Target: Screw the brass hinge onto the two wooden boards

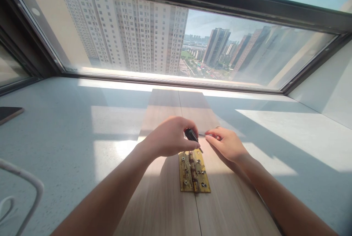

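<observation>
Left hand (168,139): we find the grip closed, fingers curled and thumb pressed in, pinching a small screwdriver (190,134) by its black handle. The tool slants down and to the right, and its thin tip sits just above the top right corner of the hinge (194,172). From this view we cannot confirm whether the tip touches the metal.

Right hand (227,145): the grip is nearly closed, with thumb and forefinger drawn together and pointing left toward the tool. The fingertips (209,136) lie just beside the handle. They may be pinching something very small, but it is too small for us to make out.

The hinge is brass, tarnished and spotted, and lies opened flat with both leaves spread either side of its central knuckle. Several screw heads show in the leaves. It sits across the seam between two pale wooden boards (165,111), just below both hands.

The boards lie on a light grey speckled counter (68,137) that runs up to a wide window (123,27). A dark flat object (9,113) rests at the counter's far left edge, well apart from the hands. A white wire frame (26,181) shows at the lower left.
</observation>
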